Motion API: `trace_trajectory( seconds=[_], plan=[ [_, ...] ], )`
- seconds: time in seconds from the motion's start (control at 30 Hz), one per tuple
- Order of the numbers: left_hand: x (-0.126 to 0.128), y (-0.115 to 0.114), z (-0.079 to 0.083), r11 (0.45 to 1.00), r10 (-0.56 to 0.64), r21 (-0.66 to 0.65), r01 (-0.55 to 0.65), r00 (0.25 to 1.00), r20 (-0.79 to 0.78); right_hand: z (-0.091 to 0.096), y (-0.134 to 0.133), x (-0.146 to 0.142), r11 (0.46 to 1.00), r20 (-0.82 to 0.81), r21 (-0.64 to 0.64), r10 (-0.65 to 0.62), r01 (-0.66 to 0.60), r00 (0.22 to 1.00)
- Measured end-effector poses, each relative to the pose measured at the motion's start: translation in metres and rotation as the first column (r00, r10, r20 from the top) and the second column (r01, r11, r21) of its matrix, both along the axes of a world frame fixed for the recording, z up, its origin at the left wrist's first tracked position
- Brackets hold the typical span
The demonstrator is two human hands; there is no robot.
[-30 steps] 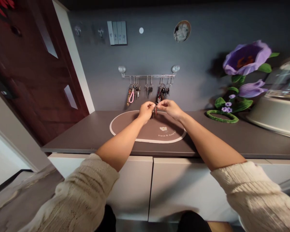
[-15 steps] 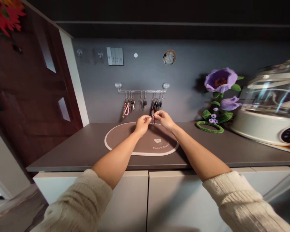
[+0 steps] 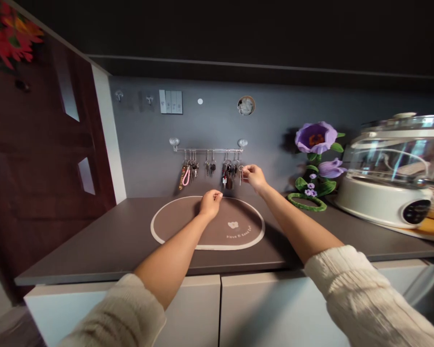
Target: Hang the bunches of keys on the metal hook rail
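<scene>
A chrome hook rail (image 3: 208, 150) on the grey wall carries several bunches of keys (image 3: 228, 174), one with a pink loop (image 3: 185, 177). My right hand (image 3: 253, 177) is raised to the rail's right end and pinches a small key ring (image 3: 241, 172) beside the hanging keys. My left hand (image 3: 210, 202) hovers lower, over the far edge of the brown oval mat (image 3: 188, 226), with its fingers curled together; nothing shows in them.
A dark counter (image 3: 101, 241) tops white cabinet doors (image 3: 267, 308). To the right stand purple artificial flowers (image 3: 316, 159) and a white appliance with a clear lid (image 3: 390, 173). A dark red door (image 3: 32, 159) is on the left. Light switches (image 3: 170, 101) sit above the rail.
The hands, held together on the keys over the mat, have parted. My right hand rose to the rail's right end with the key ring; my left stayed low. The view tilted upward.
</scene>
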State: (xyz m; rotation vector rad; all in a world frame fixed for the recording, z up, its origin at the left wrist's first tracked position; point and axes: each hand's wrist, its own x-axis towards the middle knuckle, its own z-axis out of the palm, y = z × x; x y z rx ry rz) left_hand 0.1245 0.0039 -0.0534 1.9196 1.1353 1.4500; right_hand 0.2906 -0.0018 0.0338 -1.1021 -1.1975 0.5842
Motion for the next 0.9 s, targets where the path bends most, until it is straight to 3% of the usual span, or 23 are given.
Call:
trace_trajectory(
  seconds=[0.2, 0.37, 0.9],
  plan=[
    [0.001, -0.003, 0.0, 0.998, 0.012, -0.059, -0.014, 1.0, -0.021, 0.023, 0.016, 0.01, 0.995, 0.023, -0.005, -0.095, 0.095, 0.995],
    [0.002, -0.003, -0.002, 0.994, 0.022, -0.106, -0.021, 1.0, 0.009, 0.033, 0.024, 0.01, 0.994, 0.01, -0.036, -0.104, 0.104, 0.995],
    [0.003, 0.001, -0.004, 0.99, 0.042, -0.134, -0.034, 0.997, 0.061, 0.029, 0.04, 0.011, 0.991, -0.056, -0.093, -0.1, 0.094, 0.993]
  ],
)
